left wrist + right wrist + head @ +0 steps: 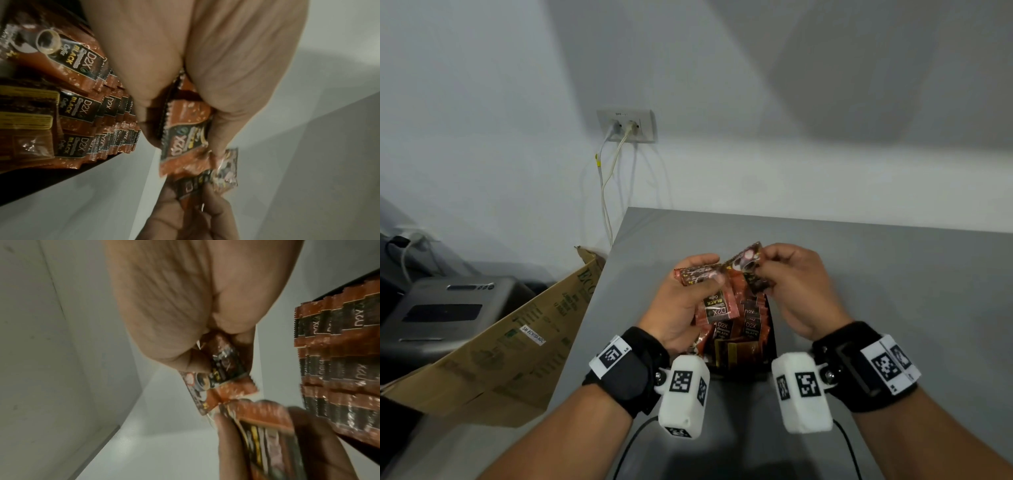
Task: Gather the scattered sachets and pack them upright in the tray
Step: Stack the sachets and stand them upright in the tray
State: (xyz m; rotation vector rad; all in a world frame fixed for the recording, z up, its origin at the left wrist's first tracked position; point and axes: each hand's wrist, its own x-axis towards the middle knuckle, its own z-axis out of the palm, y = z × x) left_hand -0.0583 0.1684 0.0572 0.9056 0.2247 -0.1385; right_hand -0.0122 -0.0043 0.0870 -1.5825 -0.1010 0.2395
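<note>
My left hand (pixel 681 301) grips a sachet bunch (pixel 700 275) | my right hand (pixel 796 286) pinches one sachet (pixel 744 260), I think to add it | both above the tray (pixel 772 342), on the tabletop (pixel 876 274), partly packed.

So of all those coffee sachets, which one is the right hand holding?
The sachet pinched in the right hand, raised above the tray. The left hand grips a separate bunch; the rest stand packed in the tray.
</note>
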